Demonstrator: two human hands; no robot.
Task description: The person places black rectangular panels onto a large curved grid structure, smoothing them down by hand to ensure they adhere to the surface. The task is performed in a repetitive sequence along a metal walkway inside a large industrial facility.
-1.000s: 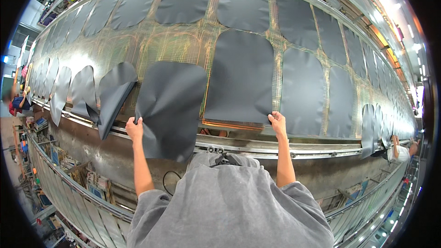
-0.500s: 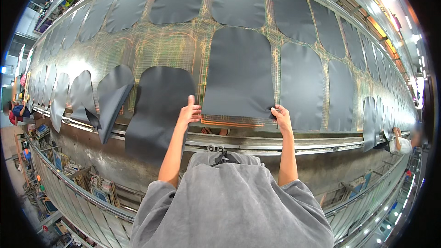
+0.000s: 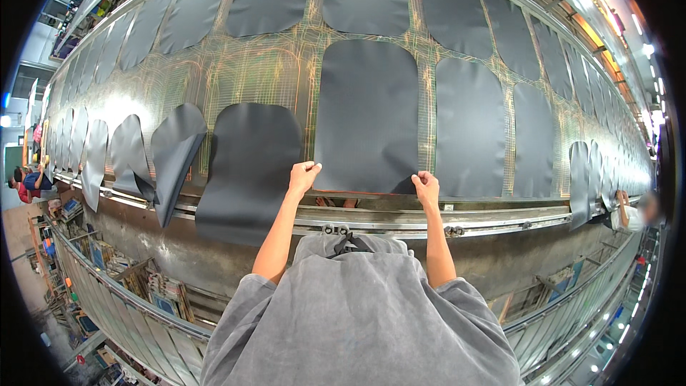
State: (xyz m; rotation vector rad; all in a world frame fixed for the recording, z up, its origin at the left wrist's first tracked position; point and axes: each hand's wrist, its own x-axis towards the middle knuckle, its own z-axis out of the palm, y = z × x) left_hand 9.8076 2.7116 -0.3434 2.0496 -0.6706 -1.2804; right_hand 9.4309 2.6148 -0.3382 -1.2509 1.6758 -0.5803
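Note:
Straight ahead of me a dark grey sheet panel (image 3: pixel 368 114) with a rounded far end lies on the long table. My left hand (image 3: pixel 304 177) is closed in a pinch on its near left corner. At the near right corner, the fingers of my right hand (image 3: pixel 426 189) pinch the edge, and a small fold of the sheet shows beside them. Just left of my left hand, another dark panel (image 3: pixel 254 143) hangs over the table's near edge. To the right a similar panel (image 3: pixel 469 129) lies flat. The tabletop (image 3: pixel 250 71) carries many coloured grid lines.
A metal rail (image 3: pixel 493 220) runs along the table's near side. Several more panels lie in a far row, and a folded one (image 3: pixel 175 161) droops at the left. People work at the far left (image 3: pixel 32 179) and far right (image 3: pixel 629 214). Behind me stands a slatted rack (image 3: pixel 136 307).
My left hand has moved from open beside the panel to its near left corner and closed there. The panel's near edge has shifted nearer and slightly left, with my right hand still gripping it.

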